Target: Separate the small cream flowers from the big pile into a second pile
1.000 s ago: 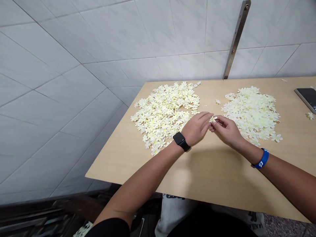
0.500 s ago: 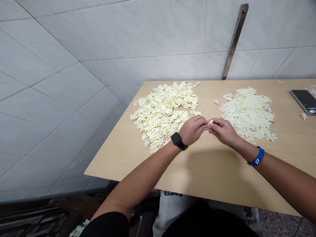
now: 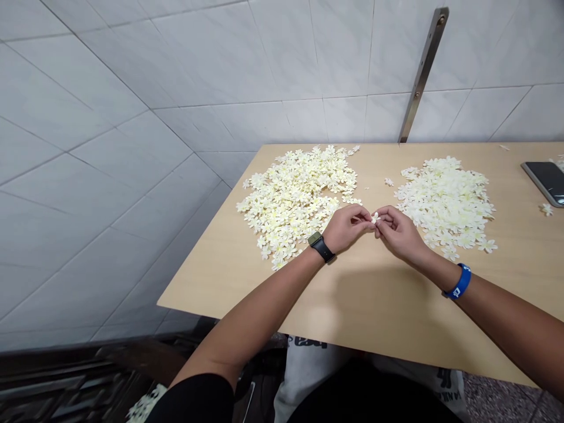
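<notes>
My left hand (image 3: 346, 228) and my right hand (image 3: 396, 232) meet fingertip to fingertip above the wooden table (image 3: 379, 305). Between them they pinch one small white fabric flower (image 3: 375, 218). A black watch sits on my left wrist, a blue band on my right. A wide pile of cream-yellow flowers (image 3: 299, 197) lies just left of my left hand. A second, whiter pile of flowers (image 3: 447, 200) lies just right of my right hand.
A dark phone (image 3: 546, 181) lies at the table's right edge, with a stray flower (image 3: 547, 209) beside it. A single flower (image 3: 389, 182) lies between the piles. A metal bracket (image 3: 423, 73) runs up the tiled wall. More flowers (image 3: 143, 405) lie on the floor at lower left.
Both hands stay together on the flower between the piles, with only small finger movements. The camera view has shifted slightly.
</notes>
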The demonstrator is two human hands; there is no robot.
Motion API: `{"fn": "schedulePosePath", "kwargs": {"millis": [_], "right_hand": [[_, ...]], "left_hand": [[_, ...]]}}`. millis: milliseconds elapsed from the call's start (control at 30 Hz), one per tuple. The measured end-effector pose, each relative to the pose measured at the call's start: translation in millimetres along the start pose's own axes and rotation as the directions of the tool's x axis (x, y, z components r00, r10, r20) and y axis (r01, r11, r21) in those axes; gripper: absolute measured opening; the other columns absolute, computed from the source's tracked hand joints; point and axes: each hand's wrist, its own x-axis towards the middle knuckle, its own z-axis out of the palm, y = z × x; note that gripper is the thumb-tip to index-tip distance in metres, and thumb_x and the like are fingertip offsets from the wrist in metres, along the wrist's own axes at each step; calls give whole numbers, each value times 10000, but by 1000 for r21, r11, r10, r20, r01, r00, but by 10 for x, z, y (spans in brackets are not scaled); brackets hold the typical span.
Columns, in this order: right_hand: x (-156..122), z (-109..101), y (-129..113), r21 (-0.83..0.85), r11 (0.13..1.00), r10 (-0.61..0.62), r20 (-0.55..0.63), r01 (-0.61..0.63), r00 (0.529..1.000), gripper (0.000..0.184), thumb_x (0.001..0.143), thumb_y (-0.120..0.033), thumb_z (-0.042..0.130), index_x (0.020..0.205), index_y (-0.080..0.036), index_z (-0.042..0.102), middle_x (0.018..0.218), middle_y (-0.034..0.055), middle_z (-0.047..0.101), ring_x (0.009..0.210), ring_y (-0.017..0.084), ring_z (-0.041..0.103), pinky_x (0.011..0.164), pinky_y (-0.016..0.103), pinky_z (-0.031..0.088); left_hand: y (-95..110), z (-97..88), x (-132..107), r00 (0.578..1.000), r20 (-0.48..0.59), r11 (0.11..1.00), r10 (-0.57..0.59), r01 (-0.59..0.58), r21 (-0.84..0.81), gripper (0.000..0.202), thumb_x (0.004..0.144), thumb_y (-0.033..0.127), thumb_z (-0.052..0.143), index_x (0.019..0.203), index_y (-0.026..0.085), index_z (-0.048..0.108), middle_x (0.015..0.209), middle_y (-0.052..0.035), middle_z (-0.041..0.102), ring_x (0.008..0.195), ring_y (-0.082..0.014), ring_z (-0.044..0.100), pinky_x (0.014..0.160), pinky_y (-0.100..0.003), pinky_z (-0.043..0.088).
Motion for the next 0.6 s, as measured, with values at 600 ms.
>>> {"fn": "schedulePosePath", "kwargs": {"millis": [600], "right_hand": [[3,7,4,97,995,13,34,-16,999,234,930,-432,671,970,-214,598,729,-11,654,615,133,595,596,282,463]], "left_hand": [[76,-96,-63,989,142,998,-35,26,60,230,886,286,661,983,127,794,861,-74,806,761,-150,743,738,-240,591]]}}
